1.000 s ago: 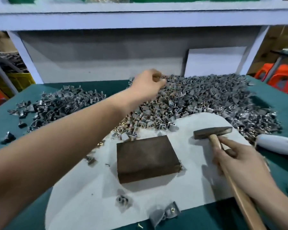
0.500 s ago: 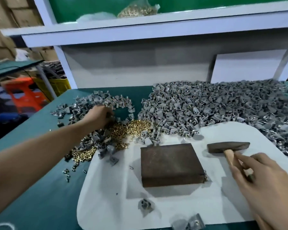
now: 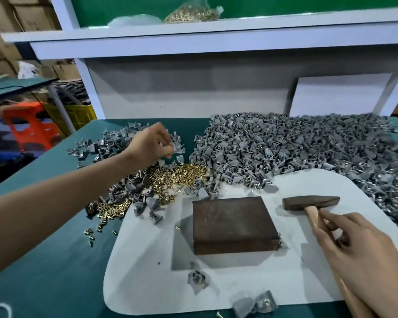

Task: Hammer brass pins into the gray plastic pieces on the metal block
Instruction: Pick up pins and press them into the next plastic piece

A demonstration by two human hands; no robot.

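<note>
Green table (image 3: 44, 260) with one white mat (image 3: 147, 283) laid on it.

Far left: smaller heap of gray pieces (image 3: 101, 145). One heap, too many pieces to count.

Left hand (image 3: 149, 143): one, raised over that heap's right edge. Its fingers are curled and the tips pinch a single gray piece (image 3: 174, 148).

Nearer than the hand: brass pins (image 3: 179, 173). One loose spread, mixed with gray pieces, uncounted. Roughly six strays lie apart on the green at near left.

Centre: metal block (image 3: 232, 226). One, dark, lying flat on the mat.

Near edge of the mat, three loose parts: a lone gray part (image 3: 197, 280) and a pair of gray parts (image 3: 255, 304) touching each other.

Behind the block and running right: large heap of gray pieces (image 3: 296, 145). One heap, uncountable, spilling onto the mat's far edge.

Hammer (image 3: 310, 201): one. Its head rests on the mat just right of the block, not touching it.

Right hand (image 3: 363, 255): one, fingers curled round the hammer's wooden handle.
</note>
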